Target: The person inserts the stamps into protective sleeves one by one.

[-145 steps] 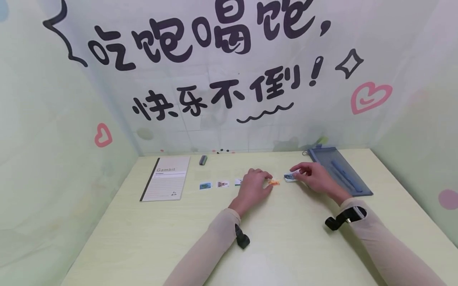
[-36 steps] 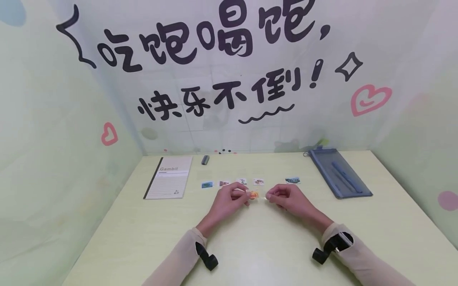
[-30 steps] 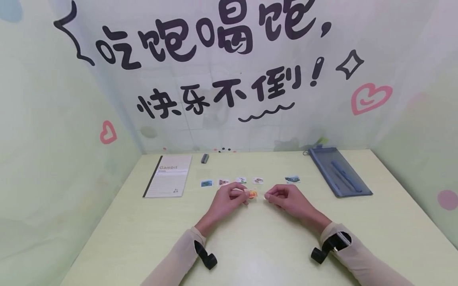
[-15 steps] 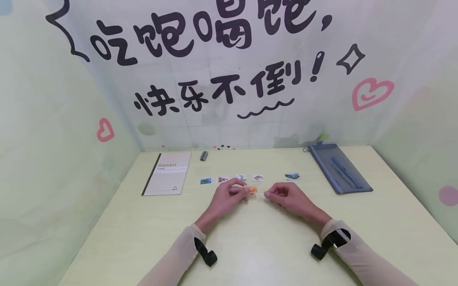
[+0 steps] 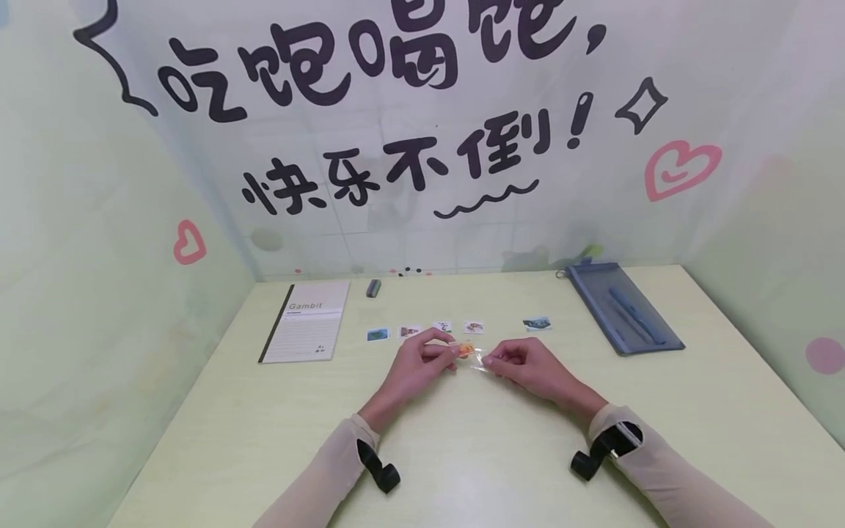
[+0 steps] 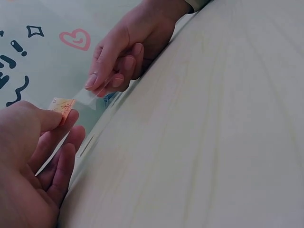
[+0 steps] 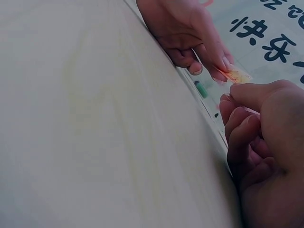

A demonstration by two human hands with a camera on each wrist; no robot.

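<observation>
We read "Gambit" on the notebook (image 5: pixel 304 323) between nine and ten o'clock, and 吃饱喝饱,快乐不倒! across the wall (image 5: pixel 297 253) at twelve. The left hand (image 5: pixel 422 361) pinched an orange stamp (image 5: pixel 466 348), its print too small for us to read; at its three o'clock, the right hand (image 5: pixel 528 363) pinched clear film (image 5: pixel 478 361) right beside the stamp. Four picture stamps (image 5: pixel 378 334) lay just beyond in a row, from past nine to twelve; another stamp (image 5: pixel 538 323) lay around two, a small block (image 5: pixel 373 288) at ten, a mesh pouch (image 5: pixel 597 312) between two and three. The tabletop (image 5: pixel 488 455) met the wall behind and spread toward six between the sleeves (image 5: pixel 317 469).
</observation>
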